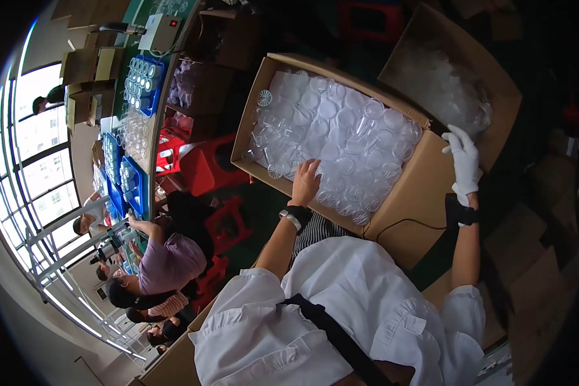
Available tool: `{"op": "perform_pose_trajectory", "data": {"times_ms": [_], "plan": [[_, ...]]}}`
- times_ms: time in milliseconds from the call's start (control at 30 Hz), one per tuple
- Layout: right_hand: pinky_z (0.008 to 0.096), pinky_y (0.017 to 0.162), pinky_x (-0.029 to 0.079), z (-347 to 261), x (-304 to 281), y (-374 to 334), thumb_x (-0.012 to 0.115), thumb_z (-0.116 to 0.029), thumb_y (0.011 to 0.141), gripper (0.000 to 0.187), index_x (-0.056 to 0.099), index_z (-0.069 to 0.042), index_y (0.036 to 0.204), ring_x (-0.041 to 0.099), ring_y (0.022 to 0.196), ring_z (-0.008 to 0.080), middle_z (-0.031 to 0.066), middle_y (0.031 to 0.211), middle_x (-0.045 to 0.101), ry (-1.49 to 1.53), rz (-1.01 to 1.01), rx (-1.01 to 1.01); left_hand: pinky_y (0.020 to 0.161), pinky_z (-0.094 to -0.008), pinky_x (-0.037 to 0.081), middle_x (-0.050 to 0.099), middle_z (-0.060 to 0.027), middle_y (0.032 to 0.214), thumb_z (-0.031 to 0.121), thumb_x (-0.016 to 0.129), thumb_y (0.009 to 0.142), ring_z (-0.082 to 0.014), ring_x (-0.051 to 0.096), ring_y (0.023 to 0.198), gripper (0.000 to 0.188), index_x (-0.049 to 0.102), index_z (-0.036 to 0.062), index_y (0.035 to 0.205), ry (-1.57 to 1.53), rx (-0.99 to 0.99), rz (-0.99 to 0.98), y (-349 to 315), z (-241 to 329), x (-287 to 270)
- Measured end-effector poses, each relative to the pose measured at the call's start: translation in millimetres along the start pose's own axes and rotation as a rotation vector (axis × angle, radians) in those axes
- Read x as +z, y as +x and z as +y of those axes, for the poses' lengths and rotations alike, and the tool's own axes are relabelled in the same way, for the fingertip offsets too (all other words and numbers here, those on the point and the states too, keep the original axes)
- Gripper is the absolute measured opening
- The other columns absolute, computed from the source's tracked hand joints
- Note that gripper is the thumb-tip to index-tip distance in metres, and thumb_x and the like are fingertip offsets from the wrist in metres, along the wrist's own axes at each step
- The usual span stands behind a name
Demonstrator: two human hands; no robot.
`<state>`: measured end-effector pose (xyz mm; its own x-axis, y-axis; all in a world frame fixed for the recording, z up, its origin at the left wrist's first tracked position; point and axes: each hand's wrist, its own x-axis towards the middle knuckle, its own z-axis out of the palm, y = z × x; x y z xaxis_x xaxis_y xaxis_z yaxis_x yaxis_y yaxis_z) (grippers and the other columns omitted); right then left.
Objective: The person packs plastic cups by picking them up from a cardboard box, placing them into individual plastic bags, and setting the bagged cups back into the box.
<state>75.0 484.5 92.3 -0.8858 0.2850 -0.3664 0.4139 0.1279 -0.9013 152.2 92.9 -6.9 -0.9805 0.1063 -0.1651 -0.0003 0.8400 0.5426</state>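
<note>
A large cardboard box (402,186) stands in front of me, filled with clear round plastic caps (347,145). My bare left hand (307,182), with a watch at its wrist, reaches over the near left rim. Its slightly bent fingers are apart and touch or hover just above the caps; I see nothing held in them. In a white glove, my right hand (463,161) is beyond the box's right side, beside a second cardboard box (502,122) of translucent plastic pieces. The gloved fingers are loosely stretched with nothing visible between them. A white wheel-shaped piece (264,98) lies at the far left corner.
A long worktable on the left carries blue trays (153,96) of white-and-clear containers and a grey device (161,32). Red stools (206,167) stand beneath and beside it. A person in a purple shirt (174,262) sits there. A dark cable (405,222) crosses the near box flap.
</note>
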Motion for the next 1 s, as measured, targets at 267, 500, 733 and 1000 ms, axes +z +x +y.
{"op": "perform_pose_trajectory", "data": {"times_ms": [267, 500, 733, 1000], "plan": [[0.0308, 0.074, 0.046, 31.1, 164.6, -110.2, 0.056, -0.006, 0.078, 0.033, 0.054, -0.006, 0.111, 0.059, 0.083, 0.0259, 0.0116, 0.097, 0.060, -0.411, -0.552, -0.254, 0.073, -0.0442, 0.043, 0.057, -0.0148, 0.091, 0.014, 0.061, 0.073, -0.0342, 0.053, 0.091, 0.051, 0.045, 0.0091, 0.120, 0.120, -0.151, -0.140, -17.9, -24.2, 9.3], [0.0360, 0.092, 0.038, 92.7, 251.5, -113.5, 0.055, -0.010, 0.076, 0.050, 0.040, -0.001, 0.123, 0.046, 0.110, 0.0340, 0.0175, 0.119, 0.048, -0.640, -0.549, -0.588, 0.063, -0.0422, 0.045, 0.059, -0.0161, 0.075, 0.014, 0.048, 0.079, -0.0371, 0.055, 0.073, 0.011, 0.051, 0.0057, 0.074, -0.248, -0.139, -0.066, -8.6, -16.1, 15.7], [0.0386, 0.085, 0.043, 126.7, 277.4, -97.0, 0.055, -0.017, 0.078, 0.042, 0.047, -0.011, 0.118, 0.050, 0.105, 0.0340, 0.0180, 0.122, 0.045, -0.523, -0.391, -0.561, 0.063, -0.0338, 0.046, 0.059, -0.0095, 0.072, 0.004, 0.049, 0.076, -0.0225, 0.058, 0.069, 0.004, 0.053, 0.0028, 0.079, -0.725, -0.064, -0.113, -7.1, -12.8, -15.1], [0.0389, 0.071, 0.043, 84.8, 271.7, -75.7, 0.056, -0.008, 0.070, 0.013, 0.062, -0.004, 0.081, 0.055, 0.078, 0.0315, 0.0133, 0.081, 0.058, -0.435, -0.194, -0.527, 0.073, -0.0259, 0.044, 0.055, -0.0009, 0.077, 0.003, 0.051, 0.083, -0.0116, 0.053, 0.074, 0.004, 0.054, 0.0010, 0.084, -1.318, -0.300, -0.123, -0.4, -18.9, -66.8]]}}
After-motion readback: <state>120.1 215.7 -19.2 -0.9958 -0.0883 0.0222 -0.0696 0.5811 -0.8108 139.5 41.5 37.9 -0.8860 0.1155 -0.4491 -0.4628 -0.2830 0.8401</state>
